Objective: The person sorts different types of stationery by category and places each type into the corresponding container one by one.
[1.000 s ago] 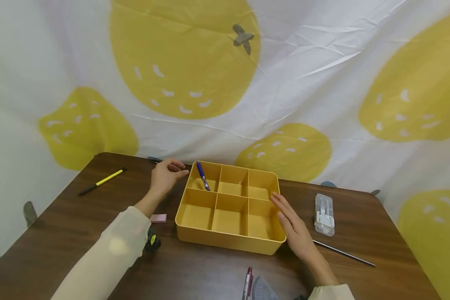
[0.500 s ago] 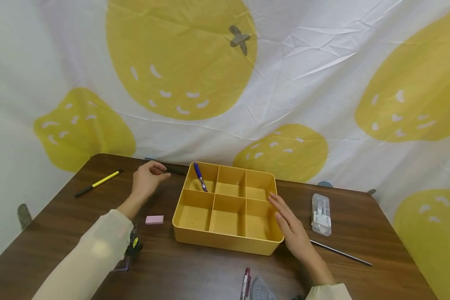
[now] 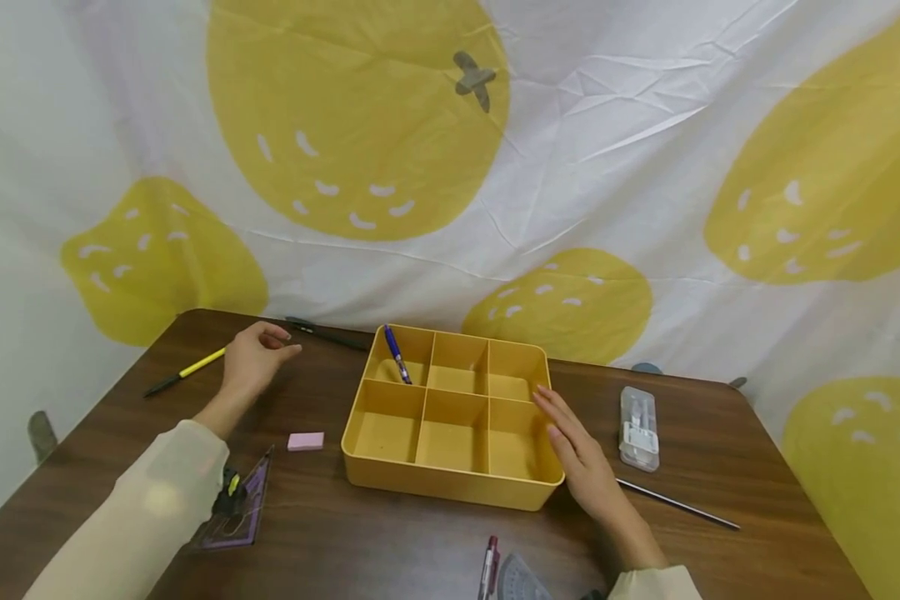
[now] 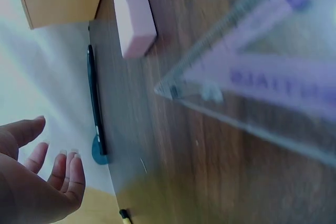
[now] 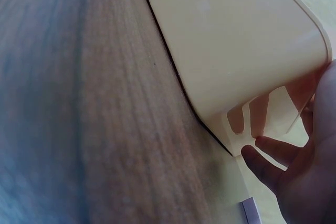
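Observation:
My left hand [image 3: 251, 362] hovers over the left side of the table, close to a yellow pen [image 3: 201, 363] whose far end it hides. In the left wrist view that hand [image 4: 44, 182] has loosely bent fingers and holds nothing. My right hand [image 3: 581, 450] rests its straight fingers along the right wall of a yellow six-compartment box [image 3: 450, 487]; the right wrist view has the fingers spread at the box's side [image 5: 236, 40]. A blue pen [image 3: 397, 354] leans in the back-left compartment. Behind the left hand, a black pen [image 4: 94, 98] lies at the table's back edge.
A pink eraser [image 3: 305, 442] lies left of the box. A purple-edged set square [image 3: 251, 508] is partly under the left sleeve. A dark red pen [image 3: 489, 567] and protractor [image 3: 520, 579] lie in front. To the right are a clear case [image 3: 639, 429] and a thin rod [image 3: 678, 504].
My left hand has moved left, away from the box's back-left corner toward the yellow pen, uncovering the black pen and set square. My right hand stays at the box.

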Demonstrator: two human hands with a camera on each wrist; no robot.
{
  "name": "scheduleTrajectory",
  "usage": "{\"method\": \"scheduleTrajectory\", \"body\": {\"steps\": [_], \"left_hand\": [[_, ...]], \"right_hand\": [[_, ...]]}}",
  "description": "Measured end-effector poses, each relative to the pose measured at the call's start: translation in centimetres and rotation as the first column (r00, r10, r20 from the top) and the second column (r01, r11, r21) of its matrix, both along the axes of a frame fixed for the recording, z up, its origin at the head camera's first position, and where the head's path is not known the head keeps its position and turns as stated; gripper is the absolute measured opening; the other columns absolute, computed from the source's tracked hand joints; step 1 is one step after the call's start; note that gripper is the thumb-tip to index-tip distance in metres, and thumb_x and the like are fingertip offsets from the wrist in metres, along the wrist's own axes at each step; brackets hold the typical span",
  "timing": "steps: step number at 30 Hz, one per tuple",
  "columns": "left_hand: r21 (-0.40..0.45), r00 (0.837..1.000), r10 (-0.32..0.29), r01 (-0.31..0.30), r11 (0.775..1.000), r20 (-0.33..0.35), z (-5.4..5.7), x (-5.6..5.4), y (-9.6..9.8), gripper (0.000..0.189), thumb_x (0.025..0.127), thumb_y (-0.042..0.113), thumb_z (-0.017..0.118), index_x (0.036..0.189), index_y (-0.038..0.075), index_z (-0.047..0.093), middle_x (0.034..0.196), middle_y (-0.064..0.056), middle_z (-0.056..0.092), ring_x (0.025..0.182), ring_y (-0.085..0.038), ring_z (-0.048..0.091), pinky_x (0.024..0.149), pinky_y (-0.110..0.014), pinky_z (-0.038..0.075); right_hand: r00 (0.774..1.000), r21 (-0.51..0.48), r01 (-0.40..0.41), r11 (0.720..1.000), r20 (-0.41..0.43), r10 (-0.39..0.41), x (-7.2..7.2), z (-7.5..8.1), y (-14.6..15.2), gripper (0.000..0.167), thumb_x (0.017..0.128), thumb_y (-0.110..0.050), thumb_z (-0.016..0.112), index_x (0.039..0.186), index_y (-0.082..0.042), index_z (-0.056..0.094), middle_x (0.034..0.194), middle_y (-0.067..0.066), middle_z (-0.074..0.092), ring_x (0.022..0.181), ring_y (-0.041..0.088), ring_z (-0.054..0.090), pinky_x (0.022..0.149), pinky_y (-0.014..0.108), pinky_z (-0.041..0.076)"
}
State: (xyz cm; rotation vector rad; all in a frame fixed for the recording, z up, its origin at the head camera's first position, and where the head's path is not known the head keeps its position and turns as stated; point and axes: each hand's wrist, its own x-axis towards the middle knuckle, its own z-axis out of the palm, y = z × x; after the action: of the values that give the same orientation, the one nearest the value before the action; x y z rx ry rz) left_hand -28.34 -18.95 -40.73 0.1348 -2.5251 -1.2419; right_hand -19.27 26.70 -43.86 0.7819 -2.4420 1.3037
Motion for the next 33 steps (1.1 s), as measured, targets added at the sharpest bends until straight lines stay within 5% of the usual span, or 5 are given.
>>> {"method": "scheduleTrajectory", "body": {"steps": [9,20,33], "left_hand": [[0.028,0.999,0.017,-0.018,0.999,0.03,-0.1,0.3,-2.0,0.033,0.085,0.019,0.073,0.107,-0.004,0.063,0.097,-0.022,0.062,0.086,-0.033,0.056,0.068,-0.035,0.042],[0.073,0.988,0.107,-0.115,0.991,0.112,-0.6,0.2,-4.2,0.037,0.087,0.023,0.07,0.113,-0.003,0.063,0.107,-0.019,0.06,0.099,-0.034,0.052,0.08,-0.04,0.041],[-0.004,0.993,0.115,-0.115,0.993,0.01,-1.5,-0.4,-6.5,0.033,0.087,0.015,0.07,0.113,-0.004,0.063,0.106,-0.022,0.063,0.091,-0.029,0.059,0.084,-0.042,0.043]], "right_hand": [[1.0,0.002,0.01,1.0,0.026,-0.01,0.1,-0.1,0.0,0.043,0.101,0.001,0.04,0.143,-0.008,0.044,0.152,0.013,0.031,0.142,0.025,0.018,0.111,0.019,0.012],[1.0,0.003,0.007,1.0,0.03,-0.007,1.8,2.6,-1.3,0.04,0.1,0.004,0.039,0.14,0.003,0.043,0.149,0.023,0.031,0.142,0.031,0.018,0.111,0.019,0.013],[0.999,-0.011,0.003,1.0,0.05,-0.003,1.7,2.5,-1.2,0.041,0.101,0.001,0.038,0.142,0.0,0.042,0.151,0.019,0.03,0.142,0.029,0.017,0.111,0.02,0.014]]}}
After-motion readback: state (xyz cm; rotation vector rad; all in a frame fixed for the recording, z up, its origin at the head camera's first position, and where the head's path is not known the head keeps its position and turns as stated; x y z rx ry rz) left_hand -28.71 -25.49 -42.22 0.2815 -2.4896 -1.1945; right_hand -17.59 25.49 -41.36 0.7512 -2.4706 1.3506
